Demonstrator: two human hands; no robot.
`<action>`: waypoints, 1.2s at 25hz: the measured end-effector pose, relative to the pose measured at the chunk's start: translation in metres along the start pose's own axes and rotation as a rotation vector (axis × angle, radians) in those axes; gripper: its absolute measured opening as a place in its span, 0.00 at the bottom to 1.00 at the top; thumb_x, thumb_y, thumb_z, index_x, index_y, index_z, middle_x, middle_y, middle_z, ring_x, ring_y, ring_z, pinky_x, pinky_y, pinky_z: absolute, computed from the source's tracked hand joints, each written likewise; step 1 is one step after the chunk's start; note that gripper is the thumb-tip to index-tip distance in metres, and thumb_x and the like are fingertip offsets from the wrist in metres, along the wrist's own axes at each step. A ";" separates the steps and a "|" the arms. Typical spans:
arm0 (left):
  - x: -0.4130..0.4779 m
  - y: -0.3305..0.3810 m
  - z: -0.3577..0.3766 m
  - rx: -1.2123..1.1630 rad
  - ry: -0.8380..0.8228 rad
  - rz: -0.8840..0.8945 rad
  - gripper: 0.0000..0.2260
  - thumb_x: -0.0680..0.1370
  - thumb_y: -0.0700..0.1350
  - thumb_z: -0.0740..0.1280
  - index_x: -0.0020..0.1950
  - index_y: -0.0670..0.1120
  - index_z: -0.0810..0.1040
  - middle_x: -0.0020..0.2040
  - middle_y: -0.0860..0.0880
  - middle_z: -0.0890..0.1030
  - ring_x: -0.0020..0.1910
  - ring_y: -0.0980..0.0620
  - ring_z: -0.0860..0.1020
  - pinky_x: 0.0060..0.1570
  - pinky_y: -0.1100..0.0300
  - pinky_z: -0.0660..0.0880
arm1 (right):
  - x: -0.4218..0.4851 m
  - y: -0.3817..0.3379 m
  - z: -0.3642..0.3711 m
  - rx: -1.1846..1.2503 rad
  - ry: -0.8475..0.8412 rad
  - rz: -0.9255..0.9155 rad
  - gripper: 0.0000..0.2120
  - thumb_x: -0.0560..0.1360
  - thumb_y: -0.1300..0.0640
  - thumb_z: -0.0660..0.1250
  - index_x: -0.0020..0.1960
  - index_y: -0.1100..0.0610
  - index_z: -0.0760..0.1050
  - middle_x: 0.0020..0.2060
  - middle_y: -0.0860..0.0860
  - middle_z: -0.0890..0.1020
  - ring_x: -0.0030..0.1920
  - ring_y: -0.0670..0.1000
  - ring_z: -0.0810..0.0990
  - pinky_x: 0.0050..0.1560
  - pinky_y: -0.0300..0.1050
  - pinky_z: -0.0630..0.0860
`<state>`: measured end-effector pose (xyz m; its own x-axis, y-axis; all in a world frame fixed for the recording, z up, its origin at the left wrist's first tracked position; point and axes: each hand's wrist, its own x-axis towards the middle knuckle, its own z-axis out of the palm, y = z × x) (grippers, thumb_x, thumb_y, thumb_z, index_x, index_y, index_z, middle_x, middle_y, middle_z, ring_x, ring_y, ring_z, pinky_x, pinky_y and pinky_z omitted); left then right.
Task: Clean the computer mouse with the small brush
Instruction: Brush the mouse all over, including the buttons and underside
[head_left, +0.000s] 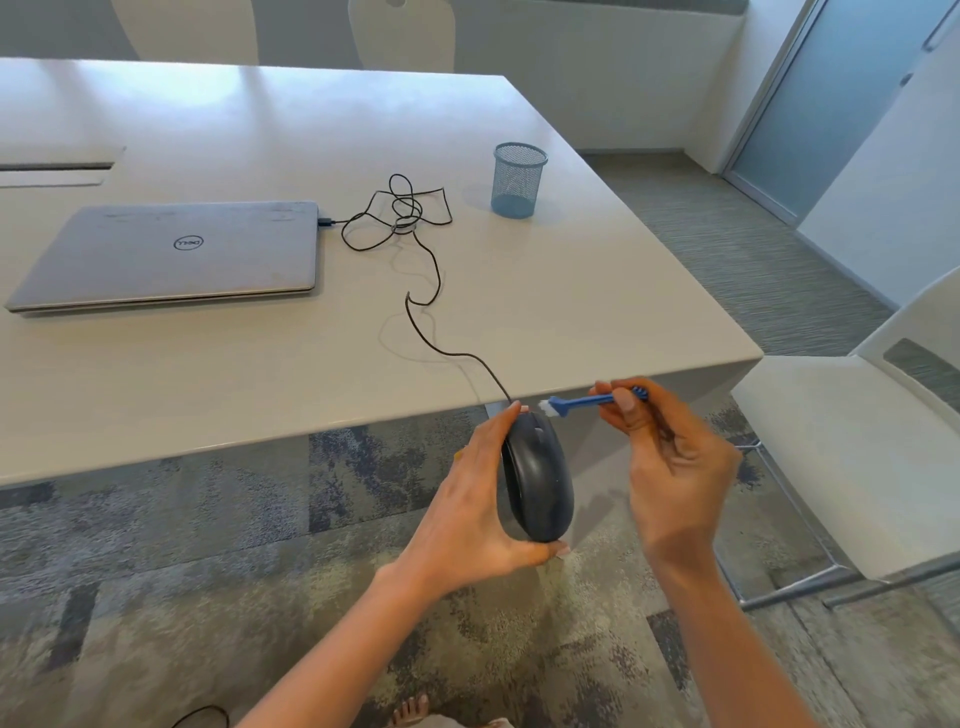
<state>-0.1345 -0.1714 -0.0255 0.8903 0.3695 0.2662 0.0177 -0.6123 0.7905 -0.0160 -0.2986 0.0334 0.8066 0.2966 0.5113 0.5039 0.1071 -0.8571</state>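
My left hand (467, 519) grips a dark wired computer mouse (540, 478) off the table's front edge, above the carpet, its top turned toward my right. Fingers wrap its far end and the thumb supports its near end. My right hand (670, 467) pinches the handle of a small blue brush (587, 401). The brush's white bristles sit at the mouse's front end, near the scroll wheel. The mouse's black cable (431, 291) runs up over the white table (208, 374) in loose tangles.
A closed grey laptop (171, 254) lies at the left of the table, with the cable plugged into its right side. A blue mesh pen cup (518, 179) stands toward the far right. A white chair (852, 467) stands to the right, more chairs behind the table.
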 end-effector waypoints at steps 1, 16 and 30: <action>0.002 0.000 -0.001 0.001 0.004 -0.005 0.56 0.62 0.60 0.82 0.80 0.54 0.50 0.77 0.60 0.60 0.75 0.58 0.62 0.70 0.45 0.68 | -0.004 -0.002 0.002 -0.012 -0.044 -0.043 0.08 0.79 0.53 0.69 0.55 0.44 0.83 0.46 0.44 0.88 0.46 0.51 0.87 0.49 0.56 0.83; 0.016 -0.005 -0.001 -0.084 0.050 -0.011 0.57 0.61 0.62 0.82 0.80 0.53 0.50 0.77 0.63 0.58 0.76 0.61 0.60 0.69 0.74 0.57 | -0.020 0.001 -0.041 0.045 0.110 0.047 0.08 0.78 0.50 0.69 0.55 0.46 0.84 0.49 0.48 0.88 0.49 0.53 0.87 0.55 0.54 0.82; 0.024 -0.004 0.001 -0.070 0.099 -0.025 0.56 0.60 0.62 0.82 0.79 0.56 0.51 0.75 0.64 0.60 0.75 0.61 0.61 0.68 0.74 0.58 | -0.039 0.011 -0.045 -0.025 0.123 0.055 0.10 0.77 0.45 0.70 0.57 0.42 0.83 0.49 0.44 0.88 0.42 0.49 0.87 0.45 0.41 0.82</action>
<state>-0.1133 -0.1609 -0.0226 0.8409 0.4529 0.2964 0.0041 -0.5530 0.8332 -0.0277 -0.3517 0.0067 0.8641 0.1829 0.4689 0.4643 0.0700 -0.8829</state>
